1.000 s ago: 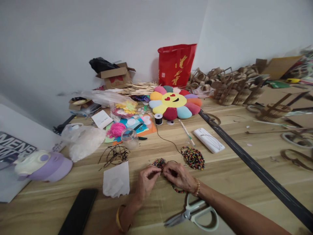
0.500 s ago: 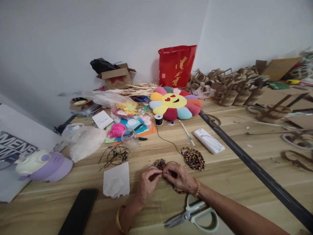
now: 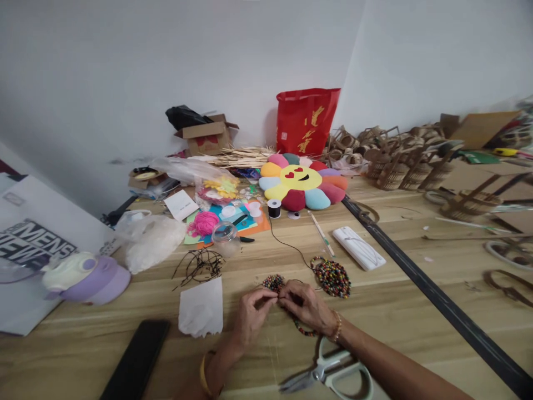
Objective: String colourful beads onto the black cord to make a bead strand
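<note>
My left hand (image 3: pixel 252 315) and my right hand (image 3: pixel 306 307) meet fingertip to fingertip above the table, both closed in a pinch. Whatever lies between the fingers is too small to make out. Just behind the fingertips is a bunch of small multicoloured beads (image 3: pixel 273 283), partly covered by my hands. A beaded strand (image 3: pixel 305 331) curves out below my right hand. To its right rests a coil of strung beads (image 3: pixel 332 276). Black cord (image 3: pixel 291 245) runs from a spool (image 3: pixel 273 209) down toward these beads. Scissors (image 3: pixel 322 373) lie open-bladed beneath my right forearm.
Left of my hands are torn white paper (image 3: pixel 201 308), a dark phone (image 3: pixel 136 358), tangled black cords (image 3: pixel 200 266) and a clear jar (image 3: pixel 225 239). A white power bank (image 3: pixel 359 248) sits right of the beads. Behind are a flower cushion (image 3: pixel 300 176) and small woven baskets (image 3: pixel 391 172).
The whole view has shifted slightly, so the table's things sit a little lower and further right. My hands keep the same fingertip pinch in nearly the same place.
</note>
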